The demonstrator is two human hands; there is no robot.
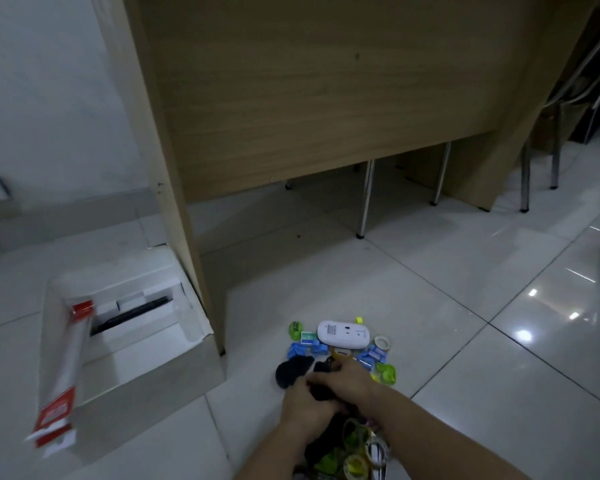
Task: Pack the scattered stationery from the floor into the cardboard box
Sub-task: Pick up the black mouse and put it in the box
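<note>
The scene is dimly lit, with a cool grey-blue cast. Small bright glare spots are reflected on the glossy floor tiles (520,317) at the right. Deep shadow is held under the wooden desk (312,98). Straight edges are bowed by wide-angle distortion, and the left margin is smeared by blur.

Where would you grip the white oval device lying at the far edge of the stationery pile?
Across its short width, from above. The white oval device lies flat on the floor tiles, label side up, its long axis running left to right. Small blue packets crowd its near edge, so a top-down pinch looks cleaner than sliding fingers under.
</note>
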